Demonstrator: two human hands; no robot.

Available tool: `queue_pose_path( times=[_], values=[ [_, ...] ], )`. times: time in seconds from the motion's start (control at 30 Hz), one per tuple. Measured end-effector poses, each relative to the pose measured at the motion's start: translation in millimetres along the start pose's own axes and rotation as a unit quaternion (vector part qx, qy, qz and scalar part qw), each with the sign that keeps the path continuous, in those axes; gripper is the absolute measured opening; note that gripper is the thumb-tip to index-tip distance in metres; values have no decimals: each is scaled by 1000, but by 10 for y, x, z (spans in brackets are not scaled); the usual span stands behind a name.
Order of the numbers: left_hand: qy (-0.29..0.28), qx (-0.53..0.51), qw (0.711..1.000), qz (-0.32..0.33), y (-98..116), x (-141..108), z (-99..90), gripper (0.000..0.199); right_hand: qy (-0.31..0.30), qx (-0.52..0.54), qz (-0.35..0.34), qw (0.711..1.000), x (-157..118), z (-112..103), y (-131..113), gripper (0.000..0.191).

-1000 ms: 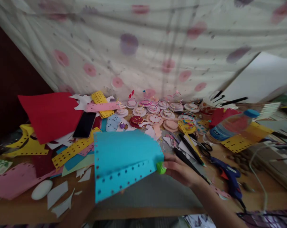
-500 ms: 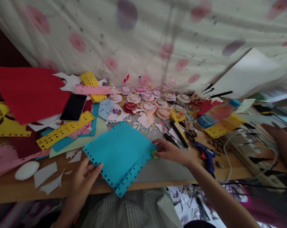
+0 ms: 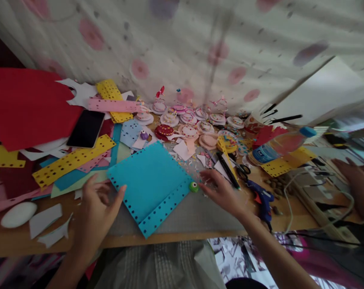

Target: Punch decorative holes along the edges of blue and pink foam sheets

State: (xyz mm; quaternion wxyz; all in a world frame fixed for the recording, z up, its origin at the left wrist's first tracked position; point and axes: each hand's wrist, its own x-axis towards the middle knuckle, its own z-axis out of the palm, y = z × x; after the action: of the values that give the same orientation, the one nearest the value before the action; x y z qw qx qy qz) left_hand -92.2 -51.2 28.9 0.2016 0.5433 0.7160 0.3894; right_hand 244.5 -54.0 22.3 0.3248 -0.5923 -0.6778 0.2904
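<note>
A turquoise sheet (image 3: pixel 151 176) with small shapes punched along its edges lies on the grey mat in front of me. A punched strip (image 3: pixel 165 204) of the same colour rests along its near right side. My left hand (image 3: pixel 99 204) is open beside the sheet's left corner, thumb and fingers apart, holding nothing. On the right, my right hand (image 3: pixel 222 190) is also open, its fingertips just beside a small green paper punch (image 3: pixel 194 186) at the sheet's right corner. Whether they touch the punch I cannot tell. A similar purple punch (image 3: pixel 144 135) sits behind the sheet.
Coloured scraps, a yellow strip (image 3: pixel 75 160) and a phone (image 3: pixel 86 129) lie left. Several decorated miniature hats (image 3: pixel 188 131) stand at the back. Rightward are scissors (image 3: pixel 243 170), a blue glue gun (image 3: pixel 261 196), a bottle (image 3: pixel 281 146) and another person's hand (image 3: pixel 350 174).
Both hands have let go of the turquoise sheet and drawn outward. The sheet now lies flat with the strip lined up along its edge. The green punch shows uncovered. The view has shifted slightly.
</note>
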Motion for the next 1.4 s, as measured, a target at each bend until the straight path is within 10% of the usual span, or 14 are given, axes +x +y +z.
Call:
queue_pose_path(
  times=[0.13,0.3,0.57,0.77,1.07,1.23,1.4],
  values=[
    [47,88,982,158,133,-35,-77,44,-5,-63,-24,998,-172,24,-13,21],
    [-169,65,928,326,443,-273,162,19,-29,-91,-12,995,-210,203,-28,19],
    [-260,141,917,269,261,-459,462,48,26,-27,-25,999,-151,142,-114,20],
    [-318,162,909,217,192,-471,414,23,71,97,37,992,-193,121,-91,28],
    [-357,194,889,211,275,-516,422,11,207,327,200,900,-245,78,8,33],
    [-328,173,901,227,232,-633,410,19,165,511,240,809,-250,15,36,32],
    [-285,192,911,228,159,-729,419,45,154,487,239,826,-238,-8,-93,25]
  ],
)
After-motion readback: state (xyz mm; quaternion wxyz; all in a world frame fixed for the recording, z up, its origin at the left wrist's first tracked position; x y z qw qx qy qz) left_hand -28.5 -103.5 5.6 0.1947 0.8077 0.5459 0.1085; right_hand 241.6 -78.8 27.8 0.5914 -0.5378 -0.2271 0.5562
